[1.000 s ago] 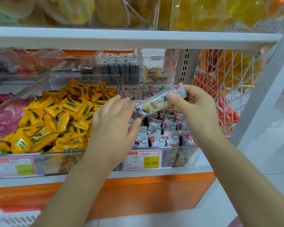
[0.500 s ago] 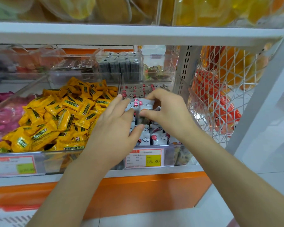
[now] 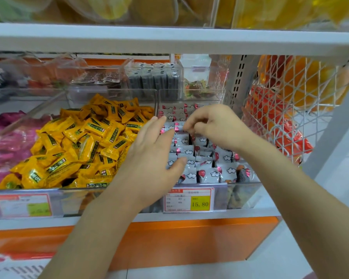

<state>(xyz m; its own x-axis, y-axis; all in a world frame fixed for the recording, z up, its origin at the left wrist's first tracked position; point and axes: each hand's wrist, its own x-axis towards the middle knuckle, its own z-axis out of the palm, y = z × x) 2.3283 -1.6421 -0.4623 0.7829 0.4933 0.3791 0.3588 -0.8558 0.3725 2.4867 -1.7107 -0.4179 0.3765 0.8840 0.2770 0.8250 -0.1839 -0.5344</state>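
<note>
head view: both hands were over the right-hand clear bin (image 3: 244, 186) on the lower level. it held the silver packets (image 3: 208, 174), each with a white cloud and a red spot, stood on edge in rows from the front wall to the back.

the left hand (image 3: 152, 158) lay flat above the left side of these packets, palm down. its fingers were straight and close together and pointed toward the back of the bin. the thumb stuck out to the right over the nearer rows. whether the palm touched the packets could not be told.

the right hand (image 3: 216, 125) hung further back and to the right. its fingers (image 3: 197, 127) were curled down and bunched, the tips at the tops of the packets in the middle rows. whether they pinched one packet or only touched it could not be told. the two hands were near each other but apart.

a price tag (image 3: 189, 200) reading 15.80 sat on the front of the bin. in the bin just to the left lay a loose heap of yellow sweets (image 3: 79, 146), and left of that were pink packs (image 3: 6, 141). behind them, at the back, stood dark packs (image 3: 155, 81). to the right hung a white wire basket (image 3: 310, 93) with orange bags (image 3: 270, 109) inside. a white shelf (image 3: 169, 40) ran above it all, and an orange panel (image 3: 189, 238) ran below.
</note>
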